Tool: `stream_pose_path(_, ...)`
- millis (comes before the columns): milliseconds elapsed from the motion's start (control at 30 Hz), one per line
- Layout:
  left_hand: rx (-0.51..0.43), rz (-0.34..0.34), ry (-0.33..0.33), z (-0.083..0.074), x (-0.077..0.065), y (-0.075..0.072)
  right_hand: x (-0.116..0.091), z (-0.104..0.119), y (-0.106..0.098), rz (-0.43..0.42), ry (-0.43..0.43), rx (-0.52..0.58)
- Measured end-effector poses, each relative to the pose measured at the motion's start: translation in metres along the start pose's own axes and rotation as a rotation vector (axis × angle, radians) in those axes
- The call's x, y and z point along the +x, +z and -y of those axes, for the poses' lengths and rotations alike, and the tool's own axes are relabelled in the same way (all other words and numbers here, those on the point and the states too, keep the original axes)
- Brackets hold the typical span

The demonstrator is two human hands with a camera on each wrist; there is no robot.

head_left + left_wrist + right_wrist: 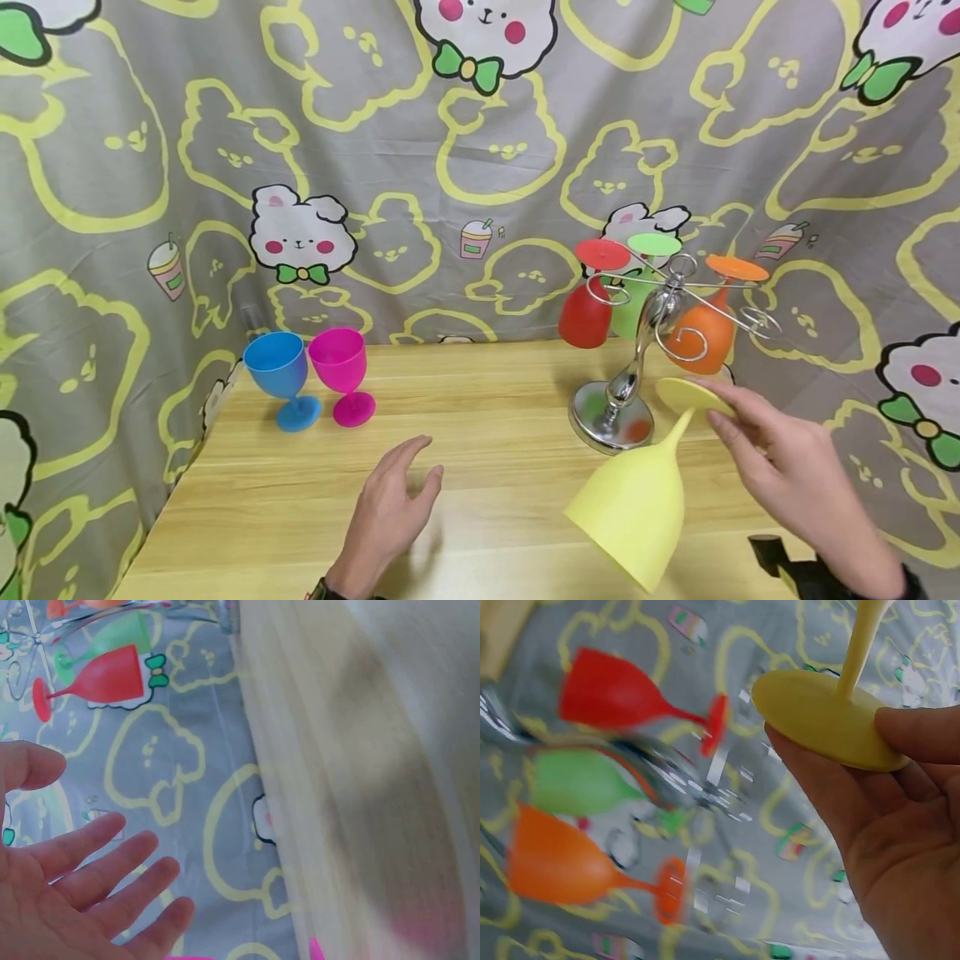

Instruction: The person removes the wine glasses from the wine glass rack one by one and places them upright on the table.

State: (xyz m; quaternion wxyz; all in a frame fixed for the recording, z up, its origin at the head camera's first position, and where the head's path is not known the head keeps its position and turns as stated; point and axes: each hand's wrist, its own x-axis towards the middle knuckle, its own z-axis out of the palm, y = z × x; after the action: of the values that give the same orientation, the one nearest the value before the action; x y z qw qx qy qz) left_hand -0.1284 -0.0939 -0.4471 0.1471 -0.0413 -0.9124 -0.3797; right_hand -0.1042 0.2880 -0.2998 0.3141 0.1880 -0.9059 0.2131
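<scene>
In the head view my right hand (787, 450) pinches the round foot of a yellow goblet (637, 508), which hangs bowl-down and tilted in front of the rack. The right wrist view shows thumb and fingers on the foot of that goblet (825, 720). A chrome goblet rack (637, 358) carries a red goblet (587, 312), a green goblet (633, 304) and an orange goblet (703, 333), all upside down. My left hand (390, 508) is over the table with fingers extended, holding nothing; its palm (45, 900) shows in the left wrist view.
A blue goblet (277, 367) and a pink goblet (341, 362) stand upright side by side at the left of the wooden table (465, 392). A patterned grey curtain (405, 158) rises behind and at both sides. The rack's curled wire arms stick out toward me.
</scene>
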Motion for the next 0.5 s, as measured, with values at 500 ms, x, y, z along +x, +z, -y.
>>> stream_pose_path(500,-0.151,0.039,0.074,-0.014,-0.002,0.003,-0.057,0.005,0.101,0.121,0.445,0.499)
